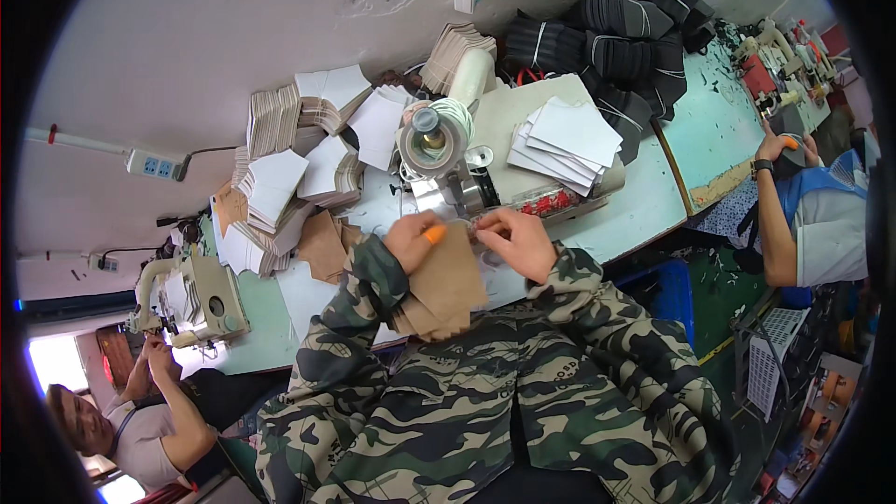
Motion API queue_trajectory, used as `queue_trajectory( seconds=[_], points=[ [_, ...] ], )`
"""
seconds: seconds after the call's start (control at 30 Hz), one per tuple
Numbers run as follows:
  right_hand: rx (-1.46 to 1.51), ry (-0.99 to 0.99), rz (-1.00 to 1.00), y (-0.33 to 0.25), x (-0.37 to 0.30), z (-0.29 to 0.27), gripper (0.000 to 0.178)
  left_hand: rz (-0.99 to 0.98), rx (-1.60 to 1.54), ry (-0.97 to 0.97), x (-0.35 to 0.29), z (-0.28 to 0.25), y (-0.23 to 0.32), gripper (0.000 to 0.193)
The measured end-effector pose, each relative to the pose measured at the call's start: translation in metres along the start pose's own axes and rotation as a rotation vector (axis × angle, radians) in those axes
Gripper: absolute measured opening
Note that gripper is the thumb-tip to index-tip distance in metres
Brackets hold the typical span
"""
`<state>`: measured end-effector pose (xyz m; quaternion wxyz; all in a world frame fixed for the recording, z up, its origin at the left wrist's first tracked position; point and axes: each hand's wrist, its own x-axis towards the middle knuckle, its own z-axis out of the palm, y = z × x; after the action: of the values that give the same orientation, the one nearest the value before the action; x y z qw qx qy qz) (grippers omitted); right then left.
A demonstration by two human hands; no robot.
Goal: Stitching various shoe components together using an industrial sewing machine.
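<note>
Filling the space closest to me on this side of the pale blue-green tabletop point(644, 198) is a loose green, black and tan camouflage jacket point(495, 392). Just above it, at the tabletop's near edge, I have several flat, brown, paper-like sheets point(450, 282), overlapping and tilted, their lower corners just over the jacket. My left hand point(411, 243) grips them by their upper left side, its thumb, in a bright orange cover point(434, 233), pressed on top. My right hand point(519, 245) is by their upper right corner, thumb and forefinger drawn together; from here I cannot tell whether they pinch anything.

Just beyond my hands stands a cream sewing machine point(523, 103) with metal parts, a fanned pile of white sheets point(571, 138) lying on its flat top. Left of it, toward the tabletop's far left corner, I see banded stacks of white-topped brown pieces point(273, 189). Along the far edge, right of the machine, bundles of black pieces tied with white bands point(621, 49) are heaped. Farther off, one co-worker point(168, 411) sits at the left and another point(821, 224) at the right, each with hands near a machine.
</note>
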<state>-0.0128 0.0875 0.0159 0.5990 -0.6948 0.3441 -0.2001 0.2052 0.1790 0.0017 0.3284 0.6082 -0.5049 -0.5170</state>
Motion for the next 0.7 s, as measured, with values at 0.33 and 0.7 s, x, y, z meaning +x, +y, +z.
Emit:
queue_trajectory(
  seconds=[0.33, 0.7],
  points=[
    [0.725, -0.257, 0.498, 0.031, -0.023, -0.006, 0.036, 0.021, 0.395, 0.02, 0.037, -0.011, 0.017, 0.02],
    [-0.655, 0.478, -0.464, -0.023, -0.008, -0.075, 0.029, -0.039, 0.09, -0.021, 0.01, -0.014, 0.011, 0.014]
  ],
)
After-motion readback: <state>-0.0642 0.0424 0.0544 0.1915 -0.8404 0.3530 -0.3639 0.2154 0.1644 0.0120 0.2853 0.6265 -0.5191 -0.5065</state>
